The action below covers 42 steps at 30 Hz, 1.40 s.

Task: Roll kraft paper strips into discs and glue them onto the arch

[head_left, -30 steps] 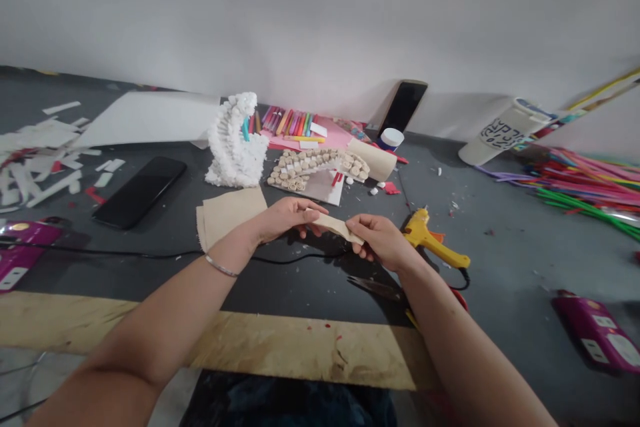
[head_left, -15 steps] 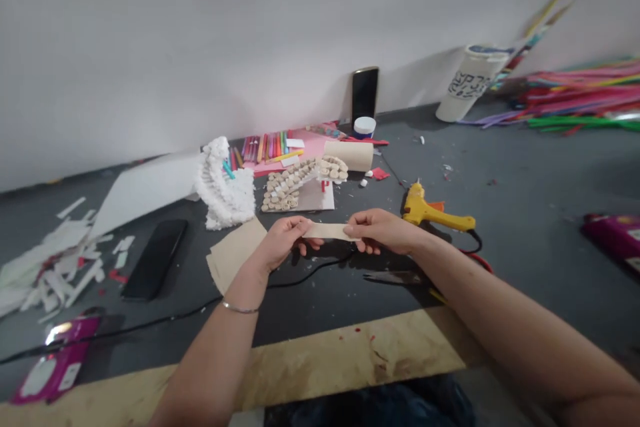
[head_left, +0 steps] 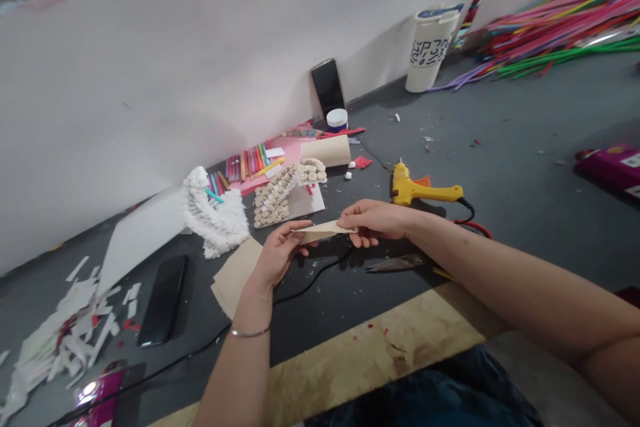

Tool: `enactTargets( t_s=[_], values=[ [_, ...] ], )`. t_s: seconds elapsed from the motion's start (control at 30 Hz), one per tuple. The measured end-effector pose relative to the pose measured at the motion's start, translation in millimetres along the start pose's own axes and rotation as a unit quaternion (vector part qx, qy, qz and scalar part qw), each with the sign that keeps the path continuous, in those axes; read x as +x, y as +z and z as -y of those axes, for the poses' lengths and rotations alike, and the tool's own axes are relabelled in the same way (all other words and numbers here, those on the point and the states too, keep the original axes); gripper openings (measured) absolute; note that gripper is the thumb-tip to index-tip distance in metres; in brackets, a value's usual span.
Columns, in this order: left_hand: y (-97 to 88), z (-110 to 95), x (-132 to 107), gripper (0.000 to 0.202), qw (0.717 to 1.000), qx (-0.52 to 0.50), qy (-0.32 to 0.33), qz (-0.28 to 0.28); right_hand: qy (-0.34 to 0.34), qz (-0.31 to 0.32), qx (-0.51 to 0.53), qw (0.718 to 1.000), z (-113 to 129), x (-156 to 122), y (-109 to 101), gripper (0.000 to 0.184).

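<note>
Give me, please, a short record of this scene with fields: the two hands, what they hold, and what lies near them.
left hand: pinches one end of the beige paper strip
right hand: pinches the other end
near right hand: yellow glue gun, scissors
near left hand: beige paper sheets, black phone
farther back: white paper model, coloured markers

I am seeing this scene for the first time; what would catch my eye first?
The left hand and right hand hold a beige strip at the centre. A yellow glue gun lies just behind the right hand, and bright sticks are piled at the far right.
</note>
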<state>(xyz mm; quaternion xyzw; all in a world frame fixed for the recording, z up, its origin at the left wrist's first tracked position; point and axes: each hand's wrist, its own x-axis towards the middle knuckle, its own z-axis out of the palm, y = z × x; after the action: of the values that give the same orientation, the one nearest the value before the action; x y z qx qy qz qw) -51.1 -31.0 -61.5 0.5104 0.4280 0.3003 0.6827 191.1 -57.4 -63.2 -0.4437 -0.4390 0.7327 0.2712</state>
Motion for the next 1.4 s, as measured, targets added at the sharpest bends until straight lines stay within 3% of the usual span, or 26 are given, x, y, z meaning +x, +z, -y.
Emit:
enactTargets(
  t_s=[0.2, 0.37, 0.63, 0.7, 0.8, 0.87, 1.2, 1.4],
  values=[
    [0.6, 1.9, 0.8, 0.019, 0.999, -0.02, 0.012, -0.041, -0.01, 0.008, 0.017, 1.0, 0.6, 1.4, -5.4, 0.028],
    [2.0, 0.6, 0.0, 0.012, 0.999, -0.028, 0.011, -0.036, -0.002, -0.011, 0.035, 0.999, 3.6, 0.2, -6.4, 0.026],
    [-0.3, -0.3, 2.3, 0.021, 0.997, -0.032, -0.008, -0.073, -0.073, 0.025, 0.014, 0.997, 6.3, -6.4, -6.4, 0.054],
    [-1.8, 0.5, 3.2, 0.022, 0.996, -0.039, -0.01, -0.075, -0.085, 0.009, 0.015, 0.996, 4.7, -4.4, -6.5, 0.047],
    [-3.3, 1.9, 3.8, 0.023, 0.996, -0.048, -0.016, -0.073, -0.1, -0.037, 0.027, 0.994, 1.8, 0.3, -6.6, 0.019],
    [-3.4, 2.4, 3.7, 0.023, 0.996, -0.053, -0.015, -0.073, -0.104, -0.051, 0.039, 0.993, 0.5, 2.7, -6.7, 0.009],
    [0.1, 0.0, 0.6, 0.012, 0.997, -0.044, 0.01, -0.056, -0.081, -0.066, 0.11, 0.988, 5.4, 2.6, -5.5, 0.002],
    [1.4, 3.5, 0.6, 0.034, 0.998, -0.033, 0.033, -0.041, -0.107, -0.089, 0.056, 0.989, 1.4, 5.7, -7.8, 0.024]
  ],
)
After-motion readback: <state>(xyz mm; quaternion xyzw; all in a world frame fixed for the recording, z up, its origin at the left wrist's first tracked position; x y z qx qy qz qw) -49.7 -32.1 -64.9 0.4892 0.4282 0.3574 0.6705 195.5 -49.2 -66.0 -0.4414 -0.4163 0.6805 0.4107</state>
